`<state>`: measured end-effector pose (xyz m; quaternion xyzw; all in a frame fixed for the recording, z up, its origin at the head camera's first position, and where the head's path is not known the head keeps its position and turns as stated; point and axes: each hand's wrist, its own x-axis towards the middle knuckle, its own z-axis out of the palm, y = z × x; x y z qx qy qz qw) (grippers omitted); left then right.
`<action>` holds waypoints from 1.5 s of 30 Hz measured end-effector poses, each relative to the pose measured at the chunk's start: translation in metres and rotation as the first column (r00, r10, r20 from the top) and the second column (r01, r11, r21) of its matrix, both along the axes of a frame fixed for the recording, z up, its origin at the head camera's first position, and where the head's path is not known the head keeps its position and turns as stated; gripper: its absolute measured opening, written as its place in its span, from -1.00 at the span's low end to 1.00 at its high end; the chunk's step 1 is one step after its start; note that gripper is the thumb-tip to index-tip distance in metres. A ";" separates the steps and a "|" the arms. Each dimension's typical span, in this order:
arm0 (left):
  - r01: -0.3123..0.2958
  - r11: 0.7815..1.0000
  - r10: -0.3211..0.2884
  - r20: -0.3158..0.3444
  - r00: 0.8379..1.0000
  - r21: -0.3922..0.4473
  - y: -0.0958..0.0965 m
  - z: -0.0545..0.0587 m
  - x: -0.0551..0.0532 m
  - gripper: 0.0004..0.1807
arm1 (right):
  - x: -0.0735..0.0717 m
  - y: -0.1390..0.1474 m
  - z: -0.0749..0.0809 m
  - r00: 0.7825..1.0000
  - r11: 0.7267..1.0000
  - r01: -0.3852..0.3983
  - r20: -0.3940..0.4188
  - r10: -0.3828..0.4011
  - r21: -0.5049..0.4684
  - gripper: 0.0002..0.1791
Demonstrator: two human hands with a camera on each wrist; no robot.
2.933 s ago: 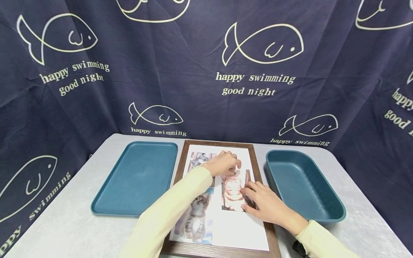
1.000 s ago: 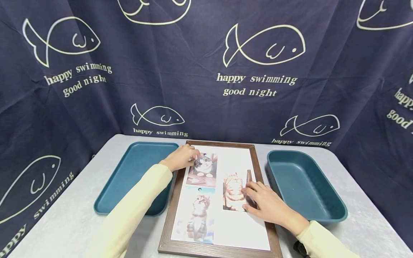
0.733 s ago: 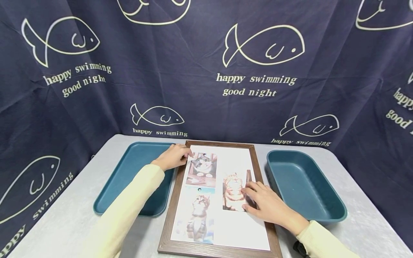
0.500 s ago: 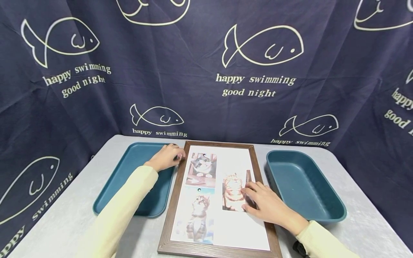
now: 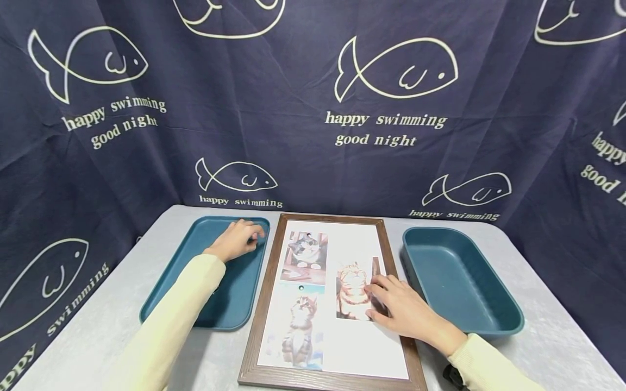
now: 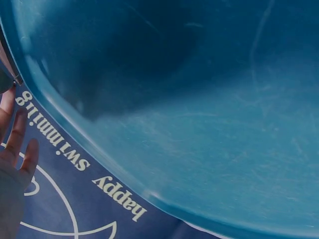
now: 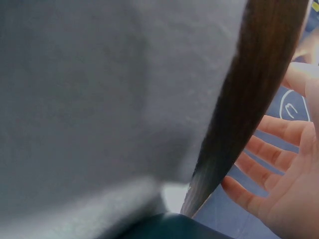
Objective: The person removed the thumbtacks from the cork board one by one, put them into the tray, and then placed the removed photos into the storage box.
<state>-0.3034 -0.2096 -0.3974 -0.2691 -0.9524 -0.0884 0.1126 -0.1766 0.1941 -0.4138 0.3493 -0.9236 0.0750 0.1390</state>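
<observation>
My left hand [image 5: 235, 240] is over the far right part of the blue flat tray [image 5: 195, 282], fingers loosely bent. In the left wrist view its fingers [image 6: 16, 132] show at the left edge, relaxed. My right hand [image 5: 398, 307] rests its fingertips on the right edge of an orange tabby cat photo [image 5: 353, 290], which lies on a white board [image 5: 362, 347] in a brown frame [image 5: 293, 378]. Left of it lie a grey-and-white cat photo [image 5: 308, 255] and, nearer, a kitten photo [image 5: 295, 331]. A small dark round magnet [image 5: 300, 288] sits at the kitten photo's top.
A deep blue bin [image 5: 455, 282] stands on the grey table [image 5: 93, 315] right of the frame. Behind hangs a dark blue curtain [image 5: 293, 130] with fish drawings. A black object [image 5: 454, 374] shows by the right sleeve.
My left hand has gone from above the tabby photo, past the upper left photo, leftward over the tray. The right hand has stayed on the tabby photo.
</observation>
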 end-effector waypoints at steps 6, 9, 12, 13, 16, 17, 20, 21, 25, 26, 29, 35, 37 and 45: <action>-0.002 1.000 0.002 -0.002 1.000 -0.001 -0.006 -0.002 0.003 -0.79 | 0.000 -0.001 0.000 1.000 1.000 0.001 -0.001 -0.001 0.001 -0.57; -0.005 1.000 0.005 -0.002 1.000 -0.001 -0.008 -0.004 0.003 -0.79 | 0.000 -0.001 0.000 1.000 1.000 -0.002 -0.006 0.002 0.000 -0.57; -0.009 1.000 0.009 -0.001 1.000 -0.003 -0.010 -0.006 0.003 -0.79 | 0.000 -0.001 0.000 1.000 1.000 -0.006 -0.008 0.006 -0.002 -0.57; -0.012 1.000 0.012 0.001 1.000 -0.004 -0.011 -0.007 0.003 -0.79 | 0.000 0.000 0.000 1.000 1.000 -0.008 -0.009 0.008 -0.002 -0.58; -0.020 1.000 0.020 0.013 1.000 -0.003 -0.012 -0.010 0.004 -0.79 | 0.000 0.000 -0.001 1.000 1.000 -0.011 -0.009 0.011 -0.003 -0.58; -0.023 1.000 0.023 0.017 1.000 -0.001 -0.012 -0.010 0.004 -0.79 | 0.000 0.000 -0.001 1.000 1.000 -0.011 -0.010 0.011 -0.003 -0.58; -0.024 1.000 0.024 0.017 1.000 0.002 -0.013 -0.012 0.005 -0.79 | 0.000 -0.001 -0.001 1.000 1.000 -0.011 -0.006 0.011 -0.005 -0.58; -0.023 1.000 0.023 0.015 1.000 0.003 -0.013 -0.012 0.005 -0.79 | 0.000 -0.001 -0.001 1.000 1.000 -0.010 -0.003 0.010 -0.006 -0.58; -0.019 1.000 0.019 0.002 1.000 0.000 -0.015 -0.013 0.006 -0.79 | 0.001 -0.001 -0.001 1.000 1.000 -0.006 0.003 0.006 -0.005 -0.58; -0.019 1.000 0.019 0.003 1.000 0.000 -0.015 -0.013 0.006 -0.79 | 0.001 -0.001 -0.001 1.000 1.000 -0.005 0.004 0.005 -0.004 -0.58; -0.023 1.000 0.023 0.001 1.000 -0.004 -0.016 -0.015 0.005 -0.79 | 0.001 -0.001 -0.001 1.000 1.000 -0.003 0.005 0.003 -0.003 -0.58; -0.023 1.000 0.023 0.001 1.000 -0.007 -0.016 -0.017 0.005 -0.80 | 0.001 0.000 0.000 1.000 1.000 -0.008 0.000 0.008 -0.004 -0.58; -0.025 1.000 0.025 0.005 1.000 -0.002 -0.016 -0.016 0.005 -0.80 | 0.000 0.000 0.000 1.000 1.000 -0.010 0.000 0.010 -0.004 -0.58; -0.033 0.999 0.033 0.009 0.999 0.000 -0.014 -0.010 0.004 -0.79 | 0.000 0.001 0.000 1.000 1.000 -0.008 -0.002 0.008 -0.005 -0.58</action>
